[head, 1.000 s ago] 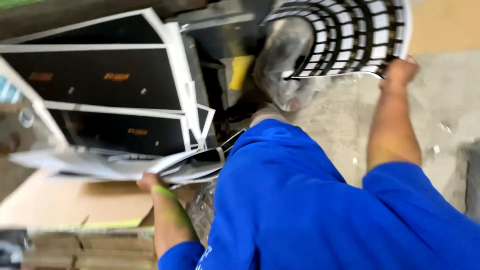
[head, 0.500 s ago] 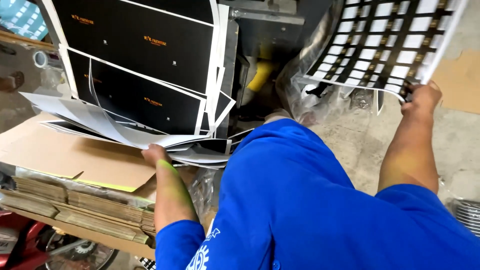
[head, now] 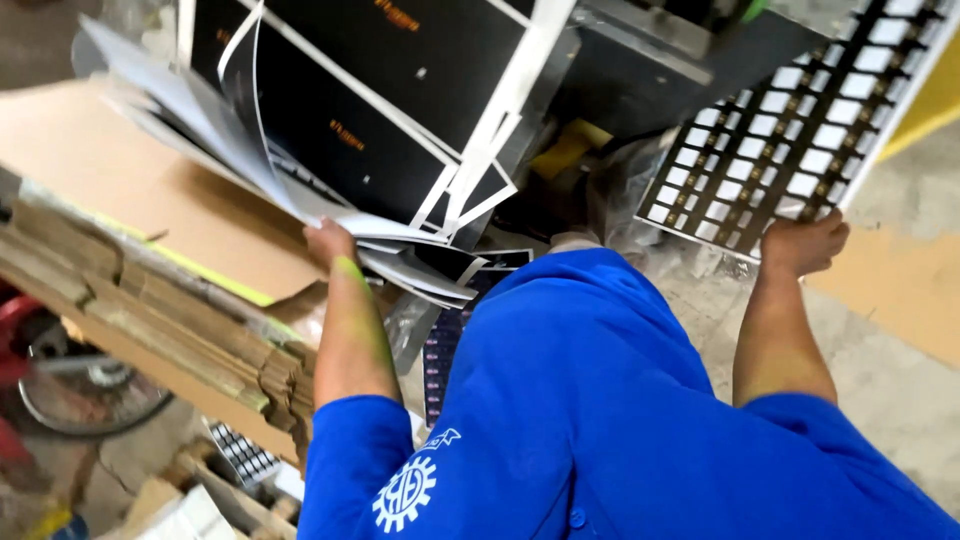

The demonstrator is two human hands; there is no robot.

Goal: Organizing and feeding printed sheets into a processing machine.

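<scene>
My left hand (head: pixel 328 242) grips the lower edge of a stack of black printed sheets with white borders (head: pixel 340 130), which fan out up and to the left. My right hand (head: pixel 803 243) holds the near edge of a large die-cut sheet (head: pixel 800 120), a black grid full of small white rectangles, lifted at the upper right. My blue shirt (head: pixel 600 400) fills the lower middle of the view. Green smears mark my left forearm.
Flat brown cardboard sheets (head: pixel 140 300) are piled at the left, with a wheel (head: pixel 80 390) below them. A dark machine body (head: pixel 650 70) and crumpled clear plastic (head: pixel 640 190) lie ahead. Concrete floor (head: pixel 900 380) and a cardboard piece lie at the right.
The view has swung down and left. Both arms hold the same sheets; the black sheets and the grid sheet now sit higher in view.
</scene>
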